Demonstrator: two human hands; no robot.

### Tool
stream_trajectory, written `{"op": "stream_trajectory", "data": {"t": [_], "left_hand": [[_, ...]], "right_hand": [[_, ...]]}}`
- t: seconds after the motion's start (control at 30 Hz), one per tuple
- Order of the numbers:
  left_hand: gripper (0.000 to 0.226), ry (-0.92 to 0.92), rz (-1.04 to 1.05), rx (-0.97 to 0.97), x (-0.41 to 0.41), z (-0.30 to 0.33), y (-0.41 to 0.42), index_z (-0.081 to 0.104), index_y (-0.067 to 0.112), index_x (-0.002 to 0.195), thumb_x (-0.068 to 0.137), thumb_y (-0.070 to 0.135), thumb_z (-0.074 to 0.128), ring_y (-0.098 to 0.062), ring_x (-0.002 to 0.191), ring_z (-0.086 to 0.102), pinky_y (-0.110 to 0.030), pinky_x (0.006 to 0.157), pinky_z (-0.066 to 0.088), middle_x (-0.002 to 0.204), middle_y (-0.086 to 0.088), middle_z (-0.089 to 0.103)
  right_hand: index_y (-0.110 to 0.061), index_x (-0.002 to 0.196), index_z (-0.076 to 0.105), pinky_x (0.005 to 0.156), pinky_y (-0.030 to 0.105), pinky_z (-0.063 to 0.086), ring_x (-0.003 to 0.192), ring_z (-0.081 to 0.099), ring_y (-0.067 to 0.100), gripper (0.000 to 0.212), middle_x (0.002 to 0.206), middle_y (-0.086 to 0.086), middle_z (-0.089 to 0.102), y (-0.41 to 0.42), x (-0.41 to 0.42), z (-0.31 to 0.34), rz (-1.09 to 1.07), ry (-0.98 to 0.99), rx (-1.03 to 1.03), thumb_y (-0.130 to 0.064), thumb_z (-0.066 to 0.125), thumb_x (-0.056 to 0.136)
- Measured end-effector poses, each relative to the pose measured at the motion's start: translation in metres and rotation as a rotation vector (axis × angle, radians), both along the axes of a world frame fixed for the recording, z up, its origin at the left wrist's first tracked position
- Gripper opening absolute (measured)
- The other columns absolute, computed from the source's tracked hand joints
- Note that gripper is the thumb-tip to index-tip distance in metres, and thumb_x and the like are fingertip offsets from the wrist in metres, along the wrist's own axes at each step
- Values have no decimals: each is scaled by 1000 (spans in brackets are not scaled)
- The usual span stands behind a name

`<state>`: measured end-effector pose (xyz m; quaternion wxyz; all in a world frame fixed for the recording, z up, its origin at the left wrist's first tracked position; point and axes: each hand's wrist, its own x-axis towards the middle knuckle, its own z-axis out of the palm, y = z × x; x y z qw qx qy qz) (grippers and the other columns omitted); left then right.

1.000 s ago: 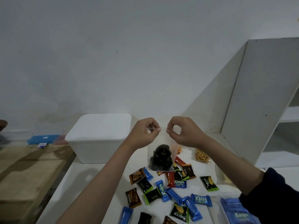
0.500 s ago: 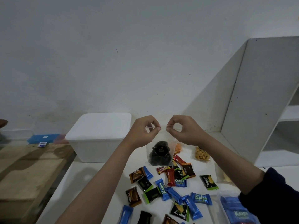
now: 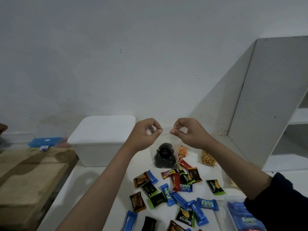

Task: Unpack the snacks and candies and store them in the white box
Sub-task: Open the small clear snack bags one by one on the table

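A clear plastic bag of black snacks (image 3: 164,156) hangs above the white table, held up by its top edge. My left hand (image 3: 144,133) pinches the left top corner and my right hand (image 3: 188,132) pinches the right one, a small gap between them. The white box (image 3: 100,140) stands closed with its lid on, left of the bag at the table's back. Below the bag lie several small wrapped candies (image 3: 168,194) in blue, black, brown and red wrappers.
A clear pack of peanuts (image 3: 207,158) and an orange snack pack (image 3: 183,150) lie behind the candies. A blue Kalpa bag (image 3: 243,215) sits at the front right. White shelving (image 3: 273,104) rises on the right. Wooden boards (image 3: 28,174) and a blue container (image 3: 45,141) lie left.
Both hands have lifted the bag slightly higher above the candies and moved a little apart at its top edge.
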<state>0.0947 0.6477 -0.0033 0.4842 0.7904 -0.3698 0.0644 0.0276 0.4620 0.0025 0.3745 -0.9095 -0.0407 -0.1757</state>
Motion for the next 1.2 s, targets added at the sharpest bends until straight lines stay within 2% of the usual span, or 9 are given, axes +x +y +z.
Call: {"op": "stream_trajectory", "data": {"t": [0.13, 0.27, 0.4, 0.5, 0.63, 0.8, 0.9, 1.0, 1.2], "left_hand": [[9, 17, 9, 3, 2, -2, 3, 64, 20, 78, 86, 16, 66, 0, 77, 57, -8, 70, 42, 75, 18, 62], [9, 16, 4, 17, 2, -3, 5, 63, 20, 78, 86, 16, 65, -1, 78, 58, -15, 72, 42, 78, 16, 63], [14, 53, 15, -4, 4, -5, 6, 63, 25, 75, 85, 16, 66, 5, 76, 57, -20, 73, 42, 75, 20, 63], [19, 82, 26, -26, 6, -6, 9, 63, 30, 72, 85, 17, 67, 5, 76, 58, -23, 74, 42, 74, 26, 64], [16, 109, 25, -72, 8, -6, 13, 67, 30, 75, 83, 16, 70, -3, 81, 63, -27, 77, 49, 77, 22, 68], [12, 400, -23, -419, 10, -12, 17, 67, 9, 83, 81, -4, 66, -9, 69, 67, -20, 72, 55, 71, 2, 71], [9, 484, -2, -447, 13, -18, 19, 64, 4, 83, 84, -5, 61, -9, 67, 69, -19, 69, 55, 68, 2, 72], [12, 445, 57, -355, 13, -23, 16, 65, 7, 77, 85, -2, 62, -5, 65, 67, -20, 66, 53, 68, 1, 70], [20, 288, 54, -156, 13, -24, 8, 63, 11, 69, 83, -3, 66, -10, 63, 65, -32, 76, 56, 65, -4, 67]], "right_hand": [[-14, 74, 63, 69, 17, 43, 77, 60, 2, 24, 73, -8, 65, -4, 1, -3, -64, 0, 125, -35, 75, 77], [-11, 71, 63, 79, 29, 48, 73, 61, 9, 28, 70, -4, 65, -4, 1, -6, -56, 13, 167, -34, 77, 75], [-11, 69, 64, 83, 31, 49, 75, 64, 15, 26, 71, 2, 67, -1, 0, -6, -41, -24, 196, -32, 78, 73], [-9, 71, 65, 79, 32, 51, 71, 63, 9, 22, 74, 4, 68, -4, 1, -5, -20, 13, 321, -25, 80, 72], [-5, 74, 66, 88, 39, 52, 84, 67, 21, 10, 80, 8, 70, -9, 0, -7, 53, 90, 487, -9, 75, 77], [-3, 69, 63, 88, 36, 53, 90, 70, 27, 12, 82, 15, 71, -9, -2, -10, 29, 52, 615, -2, 73, 75], [-2, 71, 68, 82, 33, 55, 77, 70, 18, 10, 76, 7, 73, -13, -3, -13, 8, 57, 576, -6, 78, 70], [-10, 73, 69, 76, 34, 56, 75, 67, 21, 16, 82, 15, 72, -13, -4, -10, -19, 95, 445, -14, 83, 66], [-20, 102, 68, 71, 6, 45, 88, 62, -3, 33, 92, -12, 68, 2, -3, -6, 28, 153, 4, -35, 78, 74]]}}
